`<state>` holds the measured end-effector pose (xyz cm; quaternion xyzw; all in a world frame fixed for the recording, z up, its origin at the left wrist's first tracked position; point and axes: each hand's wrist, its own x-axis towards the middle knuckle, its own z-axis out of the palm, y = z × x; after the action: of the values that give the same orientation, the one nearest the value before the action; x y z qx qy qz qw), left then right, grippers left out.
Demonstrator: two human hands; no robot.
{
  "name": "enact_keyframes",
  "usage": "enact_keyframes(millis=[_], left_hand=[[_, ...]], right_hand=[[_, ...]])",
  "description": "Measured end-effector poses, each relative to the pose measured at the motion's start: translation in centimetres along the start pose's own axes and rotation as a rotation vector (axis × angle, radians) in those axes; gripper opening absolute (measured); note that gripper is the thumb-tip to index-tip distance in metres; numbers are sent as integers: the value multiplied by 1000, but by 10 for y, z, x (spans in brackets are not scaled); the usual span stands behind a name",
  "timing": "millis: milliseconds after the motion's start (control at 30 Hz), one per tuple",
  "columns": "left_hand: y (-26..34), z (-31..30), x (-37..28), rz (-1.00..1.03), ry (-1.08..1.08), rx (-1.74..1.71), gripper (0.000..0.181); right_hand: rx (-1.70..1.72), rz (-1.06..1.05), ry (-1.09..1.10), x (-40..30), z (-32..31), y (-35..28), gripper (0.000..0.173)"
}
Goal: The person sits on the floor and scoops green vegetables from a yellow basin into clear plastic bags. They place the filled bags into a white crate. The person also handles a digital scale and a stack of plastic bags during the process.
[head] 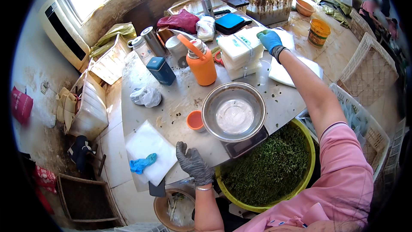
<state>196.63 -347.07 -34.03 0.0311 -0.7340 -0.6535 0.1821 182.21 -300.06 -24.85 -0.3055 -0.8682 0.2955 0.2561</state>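
My right hand [271, 41], in a blue glove with a grey cuff, reaches across the metal table [180, 109]. Its curled fingers grip the right corner of a stack of clear plastic bags [239, 46]; how many they pinch is hidden. Near the table's front edge my left hand [195, 164], in a grey glove, holds nothing, its fingers loosely bent and apart. Between the hands a steel bowl [235, 112] sits on a digital scale [246, 143]. An orange cup [195, 120] stands beside the bowl. Small green berries [267, 164] fill a yellow-green tub [310, 170] below the table edge.
An orange bottle [201, 67], a blue tin [161, 71] and a crumpled bag [146, 96] stand farther back. A blue glove [143, 163] lies on flat plastic sheets [154, 141] at left. White crates [375, 141] stand at right. A bowl of waste [161, 209] sits below.
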Motion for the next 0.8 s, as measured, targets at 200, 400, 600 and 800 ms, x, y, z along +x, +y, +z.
enact_keyframes(millis=[200,400,600,800], left_hand=[[-5,7,2,9,33,66,52],[-5,7,1,49,56,16,51],[-1,16,0,62,19,-43,48],[7,6,-2,-28,-12,-112,45]], right_hand=[[43,-246,205,-21,-15,-45,36],[361,-760,-62,-95,7,-178,42],[-198,-636,-51,-93,62,-249,57],[-304,-632,5,-68,95,-249,29]])
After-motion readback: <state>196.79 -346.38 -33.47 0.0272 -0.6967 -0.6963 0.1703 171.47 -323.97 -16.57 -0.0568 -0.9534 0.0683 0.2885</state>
